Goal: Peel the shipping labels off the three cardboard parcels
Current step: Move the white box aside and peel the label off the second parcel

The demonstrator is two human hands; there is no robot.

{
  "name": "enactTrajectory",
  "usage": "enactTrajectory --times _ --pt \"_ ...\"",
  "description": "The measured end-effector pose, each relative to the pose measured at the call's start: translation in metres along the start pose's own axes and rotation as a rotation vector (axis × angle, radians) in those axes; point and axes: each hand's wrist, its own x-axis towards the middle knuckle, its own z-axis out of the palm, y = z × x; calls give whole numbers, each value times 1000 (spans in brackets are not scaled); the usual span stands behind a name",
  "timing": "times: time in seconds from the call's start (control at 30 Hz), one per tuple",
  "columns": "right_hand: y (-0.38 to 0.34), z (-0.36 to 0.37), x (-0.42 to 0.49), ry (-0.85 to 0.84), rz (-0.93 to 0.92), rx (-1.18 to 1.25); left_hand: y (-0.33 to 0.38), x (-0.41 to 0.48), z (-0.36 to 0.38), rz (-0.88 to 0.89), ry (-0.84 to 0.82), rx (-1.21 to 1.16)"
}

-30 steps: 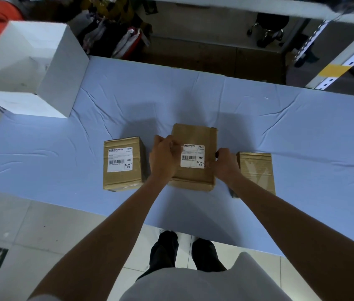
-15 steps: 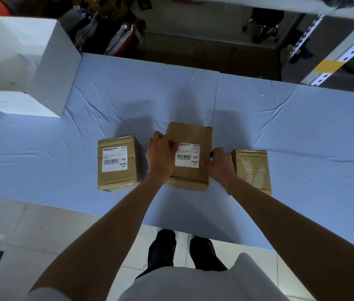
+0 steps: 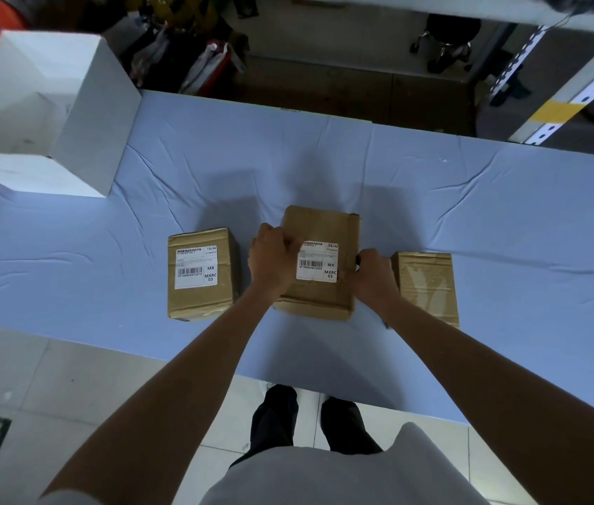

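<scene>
From the head view, we see three parcels in a row on the blue cloth-covered table (image 3: 324, 165). The middle brown cardboard parcel (image 3: 319, 227) lies straight ahead between our hands, long axis running near to far. Its white rectangular shipping label (image 3: 319, 266) sits flat on top. Our left hand (image 3: 272, 256) is nearer the label: its fingers curl over the label's far-left corner, apparently pinching there. Our right hand (image 3: 372, 277) grips the parcel's right edge beside the label's near-right corner. The left brown parcel (image 3: 199, 300) carries a label; the right brown parcel (image 3: 425, 282) shows none on top.
</scene>
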Motion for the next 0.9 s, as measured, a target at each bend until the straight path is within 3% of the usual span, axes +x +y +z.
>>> enactTrajectory --times 0.3,0.9 --pt "1 0 0 10 -1 -12 -18 -12 -11 59 25 -282" --pt "1 -1 0 18 16 9 -13 -11 0 53 36 -217"
